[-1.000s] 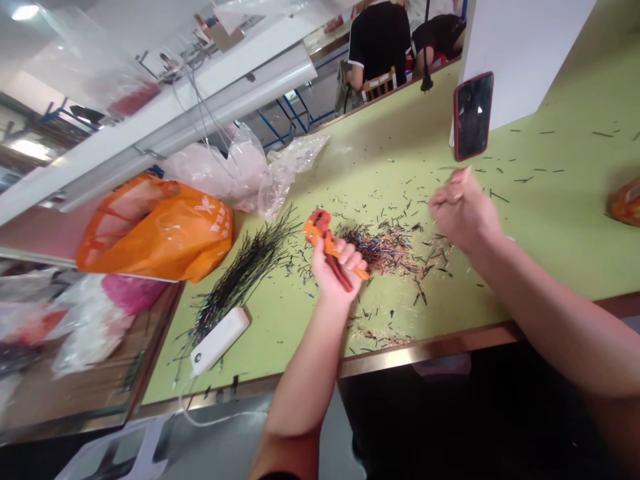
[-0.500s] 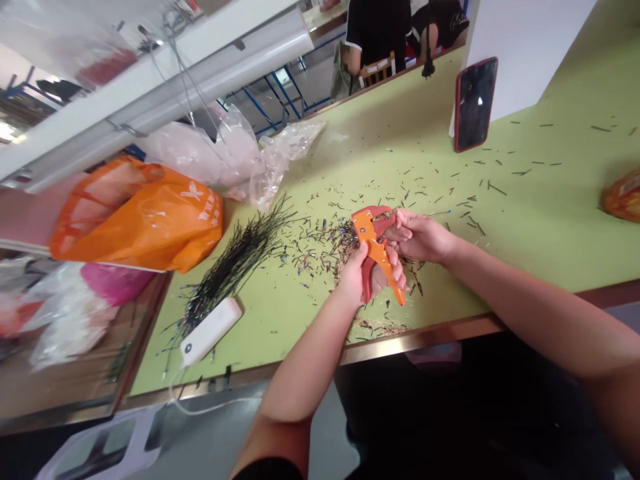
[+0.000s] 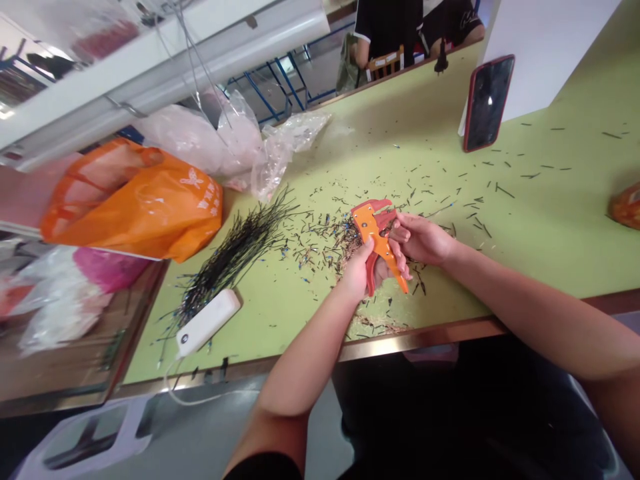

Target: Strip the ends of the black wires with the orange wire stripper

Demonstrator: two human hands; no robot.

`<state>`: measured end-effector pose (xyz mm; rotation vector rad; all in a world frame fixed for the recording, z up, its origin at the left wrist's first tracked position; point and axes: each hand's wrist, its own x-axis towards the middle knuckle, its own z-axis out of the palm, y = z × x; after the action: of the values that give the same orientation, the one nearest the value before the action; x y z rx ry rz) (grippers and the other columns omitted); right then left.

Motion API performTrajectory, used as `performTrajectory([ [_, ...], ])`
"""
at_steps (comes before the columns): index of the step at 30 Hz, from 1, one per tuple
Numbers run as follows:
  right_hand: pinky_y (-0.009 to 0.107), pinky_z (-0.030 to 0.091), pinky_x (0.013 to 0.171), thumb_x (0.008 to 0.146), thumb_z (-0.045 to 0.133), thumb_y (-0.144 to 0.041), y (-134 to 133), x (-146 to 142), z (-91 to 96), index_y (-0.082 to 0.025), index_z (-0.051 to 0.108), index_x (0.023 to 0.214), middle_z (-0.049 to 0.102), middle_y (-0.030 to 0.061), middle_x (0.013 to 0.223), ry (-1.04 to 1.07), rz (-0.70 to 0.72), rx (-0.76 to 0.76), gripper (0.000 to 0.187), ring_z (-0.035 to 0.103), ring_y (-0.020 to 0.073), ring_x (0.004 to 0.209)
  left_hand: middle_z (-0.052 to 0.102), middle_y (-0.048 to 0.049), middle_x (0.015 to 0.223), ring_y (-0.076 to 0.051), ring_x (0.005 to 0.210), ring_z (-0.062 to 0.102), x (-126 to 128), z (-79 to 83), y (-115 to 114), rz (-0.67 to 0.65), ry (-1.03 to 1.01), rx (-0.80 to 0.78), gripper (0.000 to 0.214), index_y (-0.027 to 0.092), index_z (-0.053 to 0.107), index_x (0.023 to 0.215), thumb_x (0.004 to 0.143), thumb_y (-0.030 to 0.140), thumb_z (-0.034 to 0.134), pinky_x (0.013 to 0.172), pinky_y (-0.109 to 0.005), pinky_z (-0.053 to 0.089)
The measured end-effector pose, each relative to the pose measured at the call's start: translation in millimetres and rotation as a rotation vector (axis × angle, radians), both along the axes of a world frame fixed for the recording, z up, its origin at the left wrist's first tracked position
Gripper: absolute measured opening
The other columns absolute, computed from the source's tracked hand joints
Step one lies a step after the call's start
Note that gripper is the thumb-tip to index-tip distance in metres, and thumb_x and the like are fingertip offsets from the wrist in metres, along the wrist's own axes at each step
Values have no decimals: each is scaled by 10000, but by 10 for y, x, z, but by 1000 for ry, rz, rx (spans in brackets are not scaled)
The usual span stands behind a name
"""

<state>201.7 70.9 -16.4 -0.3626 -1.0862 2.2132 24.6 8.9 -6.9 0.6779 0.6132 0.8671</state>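
Observation:
My left hand point(image 3: 361, 268) is wrapped round an orange and red wire stripper point(image 3: 373, 230), thumb on its orange body and fingers round the handles. The stripper's red jaws point up and right, with a gap between them. Close beside the jaws, my right hand point(image 3: 425, 239) is closed in a pinch on a thin black wire point(image 3: 443, 209). The wire's blue-tipped end sticks out behind the fingers; its other end is hidden. Under and around the tool lie short black offcuts point(image 3: 315, 248) and coppery strands point(image 3: 377, 327).
Left of my hands lies a bundle of black wires point(image 3: 235, 257), with a white power bank point(image 3: 209, 323) against it. Beyond are an orange bag point(image 3: 150, 207) and clear plastic bags point(image 3: 240, 137). A phone point(image 3: 489, 103) leans on a white panel point(image 3: 545, 63). A person point(image 3: 385, 30) sits behind.
The whole view has shifted slightly. The gap between the stripper's jaws shows more plainly now, and my right fingers have drawn a little away from the jaws. Both hands keep their grips.

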Motion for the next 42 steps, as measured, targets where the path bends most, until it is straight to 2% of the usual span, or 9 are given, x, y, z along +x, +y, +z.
performTrajectory([
  [4, 261, 522, 409, 1071, 495, -545, -7, 3, -43, -251, 384, 801, 689, 3, 636, 53, 59, 19, 414, 717, 199, 481, 707, -95, 782, -331, 923, 785, 5, -36, -3, -36, -10, 3, 542, 189, 579, 839, 849, 711, 726, 826, -465, 641],
  [8, 249, 505, 368, 1091, 432, -456, -33, 7, -25, -244, 407, 805, 712, 24, 598, 81, 118, 17, 357, 743, 228, 474, 713, -97, 785, -347, 941, 789, 5, -64, -13, -56, 13, 2, 548, 185, 588, 895, 840, 707, 743, 831, -474, 641],
  [15, 251, 515, 361, 1086, 428, -418, -73, -30, 10, -245, 416, 810, 706, 16, 568, 50, 92, 16, 326, 649, 182, 360, 715, -74, 797, -318, 877, 780, 15, -52, -23, -65, -6, 49, 633, 186, 613, 982, 758, 742, 817, 790, -443, 634],
  [19, 263, 528, 369, 1076, 442, -422, -90, -27, 14, -247, 423, 807, 696, 16, 553, -9, 59, -8, 322, 653, 188, 373, 694, -62, 765, -303, 844, 772, 31, -34, -28, -51, 9, 3, 576, 184, 612, 994, 830, 713, 769, 787, -445, 633],
  [26, 285, 523, 396, 1061, 500, -478, -92, -39, -13, -249, 445, 791, 676, 7, 562, -46, 26, -8, 358, 615, 173, 371, 649, -35, 709, -261, 777, 742, 17, -30, -24, -17, 29, -17, 521, 193, 619, 932, 905, 707, 702, 742, -406, 622],
  [33, 301, 516, 520, 999, 661, -475, -96, -59, -11, -232, 531, 717, 609, -3, 582, -88, -121, -13, 394, 583, 160, 496, 561, -1, 583, -169, 540, 605, 8, -55, -8, -42, 58, 115, 642, 189, 579, 724, 881, 805, 669, 617, -346, 581],
  [38, 302, 479, 582, 964, 722, -486, -70, -73, -23, -225, 561, 714, 588, -6, 621, -95, -155, 0, 395, 552, 164, 569, 509, 15, 530, -135, 456, 541, 20, -21, 1, -22, 65, 66, 669, 185, 566, 675, 969, 786, 561, 547, -306, 531],
  [40, 301, 466, 619, 969, 721, -490, -60, -79, -34, -220, 558, 697, 574, -8, 633, -102, -164, 18, 417, 535, 155, 580, 515, 15, 520, -132, 447, 540, 25, 2, -1, -30, 62, 94, 672, 181, 576, 672, 949, 794, 589, 517, -287, 507],
  [42, 294, 444, 642, 955, 740, -488, -52, -84, -43, -210, 566, 676, 554, -14, 634, -97, -180, 28, 430, 507, 141, 581, 516, 21, 507, -129, 437, 538, 33, 24, -6, -34, 66, 143, 680, 179, 580, 665, 870, 820, 677, 493, -275, 489],
])
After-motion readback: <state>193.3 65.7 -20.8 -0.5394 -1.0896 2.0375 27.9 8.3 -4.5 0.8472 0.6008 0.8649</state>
